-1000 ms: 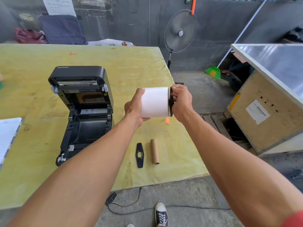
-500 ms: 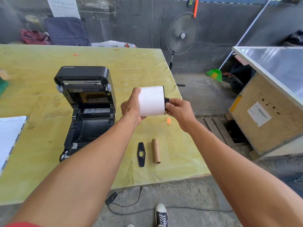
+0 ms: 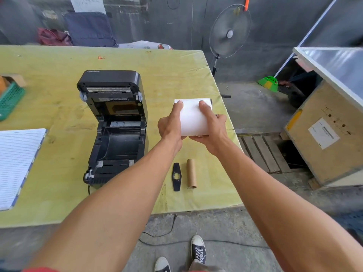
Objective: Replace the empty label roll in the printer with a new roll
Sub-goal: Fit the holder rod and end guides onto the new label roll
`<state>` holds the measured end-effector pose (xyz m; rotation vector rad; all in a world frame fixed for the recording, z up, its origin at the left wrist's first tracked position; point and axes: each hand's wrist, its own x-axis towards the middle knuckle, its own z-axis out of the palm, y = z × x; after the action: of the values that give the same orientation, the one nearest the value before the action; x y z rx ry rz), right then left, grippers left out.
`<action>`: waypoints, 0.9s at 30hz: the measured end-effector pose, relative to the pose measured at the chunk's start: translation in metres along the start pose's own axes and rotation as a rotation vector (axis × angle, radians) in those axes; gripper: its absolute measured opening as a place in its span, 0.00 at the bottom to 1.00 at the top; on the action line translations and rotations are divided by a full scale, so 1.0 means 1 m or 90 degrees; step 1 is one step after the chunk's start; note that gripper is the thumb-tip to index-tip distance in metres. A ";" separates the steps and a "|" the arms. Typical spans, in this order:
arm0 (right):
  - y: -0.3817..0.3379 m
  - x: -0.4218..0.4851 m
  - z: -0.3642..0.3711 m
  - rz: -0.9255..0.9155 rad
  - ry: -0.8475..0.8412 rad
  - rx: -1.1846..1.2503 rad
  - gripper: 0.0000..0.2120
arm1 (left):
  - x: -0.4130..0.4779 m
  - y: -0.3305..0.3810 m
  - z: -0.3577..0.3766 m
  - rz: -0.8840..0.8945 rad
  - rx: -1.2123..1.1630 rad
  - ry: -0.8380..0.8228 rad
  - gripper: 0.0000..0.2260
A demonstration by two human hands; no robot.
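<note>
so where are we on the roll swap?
Done: printer lid open, bay empty; the old cardboard core lies on the table. In hand: left hand and right hand hold the new label roll. Left: seat roll, close lid.

The printer bore the brand "Xprinter" on its raised lid. Writing on the wall sheet and the crate's label was too blurred to read.

A single wide-angle view is taken from head height, angled forward and down over both outstretched forearms, with the yellow worktop seen close and the person's shoes on the floor below.
</note>
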<state>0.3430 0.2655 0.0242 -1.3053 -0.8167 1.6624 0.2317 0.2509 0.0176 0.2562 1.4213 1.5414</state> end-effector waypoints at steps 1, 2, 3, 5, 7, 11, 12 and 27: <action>0.001 0.001 0.001 -0.001 0.014 0.007 0.38 | -0.002 -0.001 -0.002 -0.003 -0.004 -0.010 0.18; 0.002 0.002 0.001 -0.002 0.022 0.005 0.37 | -0.003 -0.001 -0.004 -0.008 -0.006 -0.022 0.18; 0.003 0.002 0.002 -0.004 0.027 0.000 0.36 | -0.004 0.000 -0.007 -0.015 -0.005 -0.038 0.17; 0.006 0.004 0.001 -0.009 0.035 0.000 0.35 | -0.004 0.002 -0.014 -0.033 0.014 -0.076 0.20; 0.008 0.005 0.001 -0.017 0.035 0.007 0.34 | -0.002 0.006 -0.022 -0.052 0.057 -0.107 0.26; 0.012 0.008 0.001 -0.015 0.035 0.028 0.31 | 0.005 0.007 -0.035 -0.064 0.074 -0.100 0.25; 0.014 0.008 0.000 -0.012 0.035 0.032 0.31 | 0.008 0.005 -0.038 -0.053 0.091 -0.062 0.20; 0.020 0.031 -0.018 0.026 0.044 0.018 0.30 | 0.013 -0.103 -0.090 -0.029 0.815 0.058 0.11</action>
<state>0.3526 0.2845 -0.0108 -1.3608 -0.7268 1.6454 0.2133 0.1854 -0.1019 0.8907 2.2901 0.4021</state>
